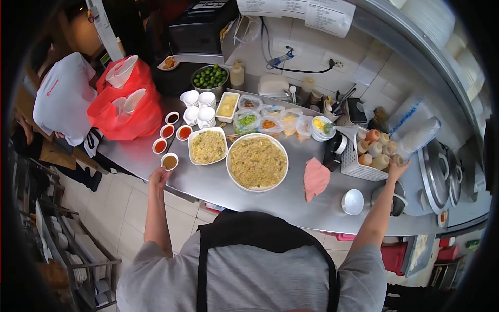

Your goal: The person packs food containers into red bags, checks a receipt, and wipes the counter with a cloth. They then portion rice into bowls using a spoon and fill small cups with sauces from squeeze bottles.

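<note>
At the counter's left front edge, my left hand (159, 177) has its fingers together at the near rim of a small white cup of brown sauce (169, 161). Beyond that cup stand several small cups of red sauce (159, 146) and one of dark sauce (172, 118). My right hand (399, 167) is wrapped round a bottle (397, 159) at the near right corner of a white basket (361, 169) of squeeze bottles. Between my hands sit a square dish of fried rice (208, 146) and a large round bowl of fried rice (257, 162).
Red bags (127, 104) stand at the left, near a person in a white shirt (62, 96). A pink cloth (315, 179) and a white bowl (352, 202) lie right of centre. Stacked white cups (206, 115), bagged ingredients (247, 120) and a bowl of green limes (210, 78) are behind. Large lids (435, 174) stand far right.
</note>
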`<state>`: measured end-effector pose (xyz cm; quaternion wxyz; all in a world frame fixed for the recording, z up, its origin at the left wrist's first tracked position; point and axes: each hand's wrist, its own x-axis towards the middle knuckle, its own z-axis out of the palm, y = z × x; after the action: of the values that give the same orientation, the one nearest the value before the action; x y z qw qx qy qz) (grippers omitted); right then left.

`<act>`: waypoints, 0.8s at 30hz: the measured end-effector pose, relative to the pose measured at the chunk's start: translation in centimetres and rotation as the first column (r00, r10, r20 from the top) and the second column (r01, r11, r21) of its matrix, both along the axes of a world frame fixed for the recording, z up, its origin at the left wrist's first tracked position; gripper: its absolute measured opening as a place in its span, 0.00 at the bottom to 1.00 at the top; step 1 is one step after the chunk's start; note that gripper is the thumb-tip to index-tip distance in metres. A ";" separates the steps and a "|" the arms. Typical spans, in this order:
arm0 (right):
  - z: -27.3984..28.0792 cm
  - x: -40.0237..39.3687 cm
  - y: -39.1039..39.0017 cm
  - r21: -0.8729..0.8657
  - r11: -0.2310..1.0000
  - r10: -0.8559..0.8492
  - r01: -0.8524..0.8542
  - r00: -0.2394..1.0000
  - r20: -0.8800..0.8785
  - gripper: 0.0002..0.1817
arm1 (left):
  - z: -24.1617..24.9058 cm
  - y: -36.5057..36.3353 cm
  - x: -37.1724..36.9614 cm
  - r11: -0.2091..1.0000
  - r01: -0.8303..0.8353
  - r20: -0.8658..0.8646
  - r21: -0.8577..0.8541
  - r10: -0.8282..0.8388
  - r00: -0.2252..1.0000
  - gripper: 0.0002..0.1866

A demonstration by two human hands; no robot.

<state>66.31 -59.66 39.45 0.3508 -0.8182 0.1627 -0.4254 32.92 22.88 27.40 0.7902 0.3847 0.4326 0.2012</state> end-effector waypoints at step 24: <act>-7.5 -12.9 23.7 -0.110 0.641 0.543 -0.759 0.551 -0.633 0.13 | -0.8 0.3 4.5 0.965 0.033 -0.124 0.261 -0.001 0.992 0.11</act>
<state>53.41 -35.97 31.94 0.2614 -0.9529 -0.1506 -0.0310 37.39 23.17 26.62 0.7058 0.5015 0.4465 0.2259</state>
